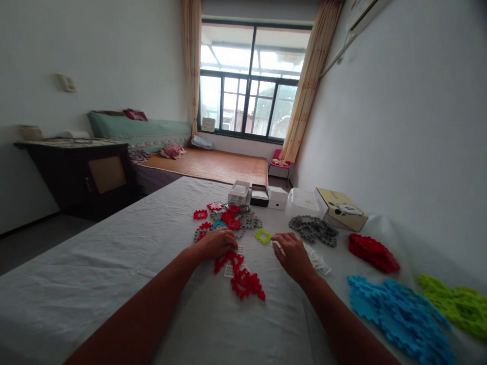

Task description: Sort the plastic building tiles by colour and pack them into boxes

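Note:
My left hand (217,242) reaches over the loose pieces, its fingers bent down and together; what they grip is hidden. A small white lattice piece (241,249) shows by its fingertips. Just below lie red toothed pieces (243,283) and another white lattice square (229,271). My right hand (292,253) hovers low with thumb and fingers apart, close to a yellow-green square ring (263,235). White pieces (317,260) lie partly behind its wrist. Beyond the left hand is a mixed heap of red pieces (230,220) and grey pieces (250,221), with a blue one (218,224).
Grey pieces (314,229), a red stack (373,252), blue pieces (399,314) and yellow-green pieces (458,303) lie along the right. Small boxes (277,197), a translucent tub (303,203) and a yellow box (340,209) stand at the far edge of the cloth-covered table (125,258).

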A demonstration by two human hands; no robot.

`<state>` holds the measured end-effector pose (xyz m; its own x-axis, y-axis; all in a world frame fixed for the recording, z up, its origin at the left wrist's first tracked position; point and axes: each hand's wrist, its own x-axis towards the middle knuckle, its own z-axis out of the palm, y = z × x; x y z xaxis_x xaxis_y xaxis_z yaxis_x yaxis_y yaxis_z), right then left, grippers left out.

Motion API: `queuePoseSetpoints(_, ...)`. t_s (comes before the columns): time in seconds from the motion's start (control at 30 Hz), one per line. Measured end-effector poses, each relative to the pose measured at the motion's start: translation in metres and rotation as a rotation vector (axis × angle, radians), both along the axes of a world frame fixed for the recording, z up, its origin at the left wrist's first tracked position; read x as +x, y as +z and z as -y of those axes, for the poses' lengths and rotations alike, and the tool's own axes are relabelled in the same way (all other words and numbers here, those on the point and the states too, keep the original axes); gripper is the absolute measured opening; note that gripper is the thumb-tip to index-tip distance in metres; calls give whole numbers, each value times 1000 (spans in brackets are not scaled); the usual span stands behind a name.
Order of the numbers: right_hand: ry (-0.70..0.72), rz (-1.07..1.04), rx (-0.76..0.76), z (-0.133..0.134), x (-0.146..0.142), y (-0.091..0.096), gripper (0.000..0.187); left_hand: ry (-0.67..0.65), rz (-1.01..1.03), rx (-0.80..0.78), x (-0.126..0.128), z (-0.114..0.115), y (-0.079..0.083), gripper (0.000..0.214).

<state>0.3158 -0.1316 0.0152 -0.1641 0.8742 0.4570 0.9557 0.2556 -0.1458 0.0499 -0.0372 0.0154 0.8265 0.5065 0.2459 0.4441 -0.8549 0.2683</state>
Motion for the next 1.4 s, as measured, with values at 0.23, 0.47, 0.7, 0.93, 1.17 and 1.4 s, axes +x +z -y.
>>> queuePoseSetpoints(0.23,335,-18,-175,5,-31,-8,33,-93,84,-90,15,10,-5,47)
queuePoseSetpoints(0.47,366,170,-175,5,-45,-7,24,64,139,-60,8,1,-9,39)
queuePoseSetpoints(0.7,175,272,-50,4,-36,-1,18,68,106,-30,6,0,-8,36)
queuePoseSetpoints(0.93,-323,141,-103,1,36,15,21,84,78,8,2,-3,-9,37)
queuePoseSetpoints(1.17,-22,-82,-188,13,8,19,31,78,72,14,1,-5,-12,35)
queuePoseSetpoints(1.4,466,-58,-321,38,-57,14,56,84,66,25,2,-4,-11,33)
